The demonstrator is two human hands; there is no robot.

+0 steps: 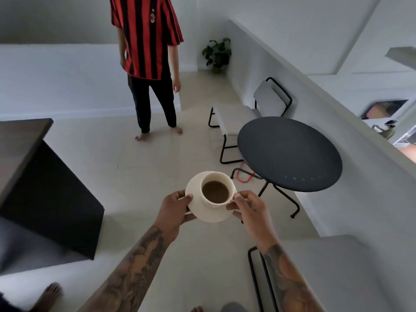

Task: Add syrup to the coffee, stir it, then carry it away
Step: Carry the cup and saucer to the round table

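Observation:
A cream cup (217,180) of brown coffee (215,191) stands on a cream saucer (210,213), held in the air above the floor. My left hand (174,210) grips the saucer's left rim, thumb on top. My right hand (248,210) holds the saucer's right side, its thumb touching the cup by the handle. No syrup or spoon is in view.
A round dark table (290,154) stands to the right with a grey chair (238,115) behind it. A person in a red and black striped shirt (146,37) stands ahead. A dark counter (33,176) is at the left, a black chair frame (258,280) low right, a potted plant (217,54) in the far corner.

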